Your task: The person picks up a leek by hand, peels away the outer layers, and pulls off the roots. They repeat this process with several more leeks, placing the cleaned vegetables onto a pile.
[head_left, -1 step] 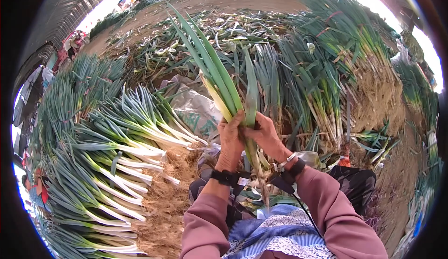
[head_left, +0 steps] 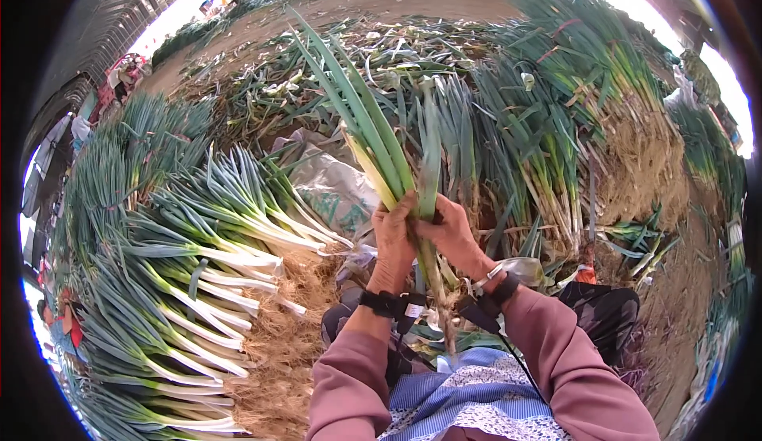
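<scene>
A large green onion [head_left: 356,111] with long leaves stands slanted in front of me, its root end down near my lap. My left hand [head_left: 394,238] is closed round its stalk, thumb on top. My right hand [head_left: 451,234] pinches a separate outer leaf [head_left: 429,151] on the right side, parted from the other leaves. A yellowed leaf [head_left: 367,167] hangs along the stalk's left side. Both hands touch at the middle of the stalk, and the fingers partly hide it. Below them the lower stalk [head_left: 438,290] runs down between my wrists.
At my left lies a row of cleaned green onions [head_left: 198,290] with white shafts and brown roots. Bundles of uncleaned onions [head_left: 548,163] stand at the right. Stripped leaves [head_left: 381,52] litter the ground ahead. A pale sack [head_left: 329,183] lies beyond my left hand.
The outer leaf at the right has shifted slightly and is blurred at its tip. My right hand has moved a touch to the right; the left hand is nearly still.
</scene>
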{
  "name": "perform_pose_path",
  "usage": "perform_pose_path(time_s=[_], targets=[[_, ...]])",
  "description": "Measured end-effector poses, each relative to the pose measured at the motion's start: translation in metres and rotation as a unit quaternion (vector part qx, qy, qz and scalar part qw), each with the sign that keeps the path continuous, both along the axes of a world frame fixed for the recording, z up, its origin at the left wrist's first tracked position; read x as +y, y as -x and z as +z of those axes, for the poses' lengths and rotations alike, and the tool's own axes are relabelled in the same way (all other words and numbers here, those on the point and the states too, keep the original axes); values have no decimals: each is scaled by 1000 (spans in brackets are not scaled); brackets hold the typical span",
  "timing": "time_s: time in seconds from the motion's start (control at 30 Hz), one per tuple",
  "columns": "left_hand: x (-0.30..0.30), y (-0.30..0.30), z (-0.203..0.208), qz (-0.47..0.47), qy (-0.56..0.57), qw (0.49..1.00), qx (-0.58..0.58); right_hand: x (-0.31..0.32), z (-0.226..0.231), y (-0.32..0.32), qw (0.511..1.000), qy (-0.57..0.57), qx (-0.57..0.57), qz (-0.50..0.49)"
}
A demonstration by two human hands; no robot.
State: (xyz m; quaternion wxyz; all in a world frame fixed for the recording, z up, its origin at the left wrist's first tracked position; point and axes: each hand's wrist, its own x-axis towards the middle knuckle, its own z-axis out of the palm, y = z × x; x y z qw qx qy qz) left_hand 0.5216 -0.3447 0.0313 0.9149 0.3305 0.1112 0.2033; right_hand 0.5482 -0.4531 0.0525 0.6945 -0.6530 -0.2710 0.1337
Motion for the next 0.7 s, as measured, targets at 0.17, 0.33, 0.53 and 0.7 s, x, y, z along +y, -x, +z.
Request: perform_pose_path(time_s=[0.17,0.33,0.53,0.7], targets=[[8,-6,-4,67,-8,993,95,-28,-10,52,958,259,-87,-84],[35,-8,10,67,-23,997,-27,-131,-104,63,909,391,-81,-120],[26,0,22,-81,23,992,-91,-106,-42,30,969,232,8,-80],[17,-7,24,-114,56,984,-127,-50,-7,22,990,87,49,100]])
